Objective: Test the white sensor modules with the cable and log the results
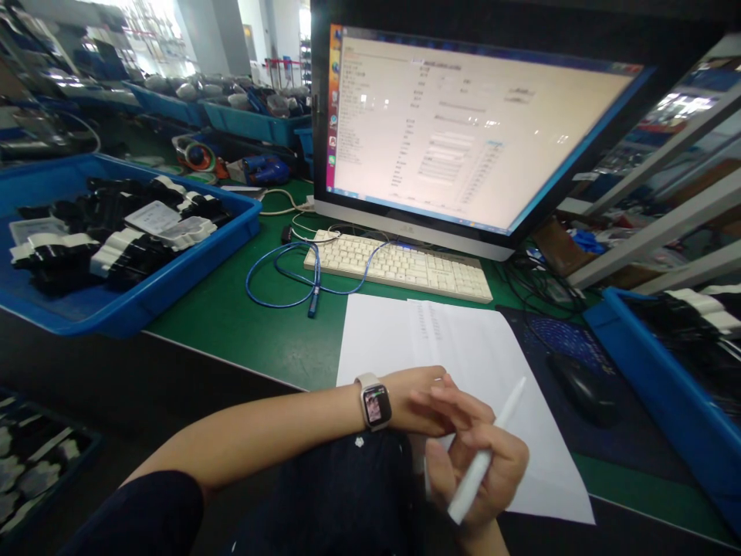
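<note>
My right hand [492, 463] is closed around a white pen [509, 409] that slants up to the right over a white printed sheet of paper [463, 347]. My left forearm crosses in front of me with a smartwatch [375, 405] on the wrist. My left hand [420, 398] rests at the near edge of the paper, touching my right hand. Its fingers are covered by my right hand, so I cannot tell whether they are open or closed.
A cream keyboard [399, 266] and a lit monitor [463, 131] stand behind the paper, with a blue cable [289, 282] looped to the left. A black mouse [582, 390] lies right. Blue bins [191, 259] [654, 371] of black parts flank the green mat.
</note>
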A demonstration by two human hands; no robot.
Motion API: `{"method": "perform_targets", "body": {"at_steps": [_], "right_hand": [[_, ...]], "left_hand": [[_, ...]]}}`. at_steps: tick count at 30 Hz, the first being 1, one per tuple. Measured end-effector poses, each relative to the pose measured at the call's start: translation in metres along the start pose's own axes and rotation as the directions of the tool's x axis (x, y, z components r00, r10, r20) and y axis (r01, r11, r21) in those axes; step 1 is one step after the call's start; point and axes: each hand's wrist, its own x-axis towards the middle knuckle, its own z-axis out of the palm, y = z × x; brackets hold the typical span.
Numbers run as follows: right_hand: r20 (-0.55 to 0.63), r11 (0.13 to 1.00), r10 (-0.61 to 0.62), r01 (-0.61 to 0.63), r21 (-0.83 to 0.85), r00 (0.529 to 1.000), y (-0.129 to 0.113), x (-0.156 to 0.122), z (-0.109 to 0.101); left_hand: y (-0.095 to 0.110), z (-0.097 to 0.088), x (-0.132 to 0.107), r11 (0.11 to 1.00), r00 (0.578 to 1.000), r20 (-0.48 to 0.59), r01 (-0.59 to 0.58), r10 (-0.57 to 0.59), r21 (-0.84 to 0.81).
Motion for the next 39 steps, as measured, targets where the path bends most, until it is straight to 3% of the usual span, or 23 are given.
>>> {"method": "perform_targets", "body": {"at_steps": [2,5,8,12,15,20,31,35,37,39], "right_hand": [[-0.057,0.996,0.067,-0.07,-0.055,0.996,0.009,0.002,-0.011],[-0.188,0.966,0.135,-0.171,-0.194,0.973,0.021,0.01,-0.032],[-0.278,0.874,0.127,-0.24,-0.422,0.952,0.03,0.017,-0.056],[-0.135,0.635,0.153,-0.202,-0.746,0.979,0.05,0.018,-0.086],[-0.038,0.564,0.231,-0.166,-0.809,0.972,0.075,0.011,-0.098],[-0.001,0.527,0.323,-0.181,-0.83,0.946,0.098,0.0,-0.096],[0.01,0.571,0.337,-0.196,-0.797,0.942,0.103,0.0,-0.085],[-0.01,0.561,0.367,-0.229,-0.796,0.93,0.103,0.006,-0.075],[-0.034,0.54,0.363,-0.239,-0.807,0.931,0.104,0.01,-0.072],[-0.053,0.523,0.356,-0.246,-0.816,0.933,0.105,0.012,-0.07]], "left_hand": [[0.001,-0.003,0.0,0.998,0.998,-0.011,-0.059,0.059,0.037],[0.002,-0.004,-0.003,0.994,0.997,-0.063,-0.047,0.053,0.098],[0.003,-0.003,-0.006,0.984,0.985,-0.158,-0.047,0.074,0.17],[0.003,-0.002,-0.008,0.968,0.96,-0.254,-0.056,0.119,0.244],[0.003,-0.001,-0.008,0.962,0.949,-0.283,-0.064,0.141,0.264],[0.002,0.001,-0.008,0.961,0.949,-0.279,-0.068,0.145,0.266],[-0.002,-0.001,-0.019,0.947,0.946,-0.269,-0.097,0.183,0.305],[-0.01,0.0,-0.02,0.95,0.965,-0.208,-0.093,0.16,0.299],[-0.018,-0.001,-0.022,0.96,0.963,-0.236,-0.061,0.128,0.273],[-0.027,-0.007,-0.033,0.962,0.934,-0.348,0.013,0.086,0.274]]}}
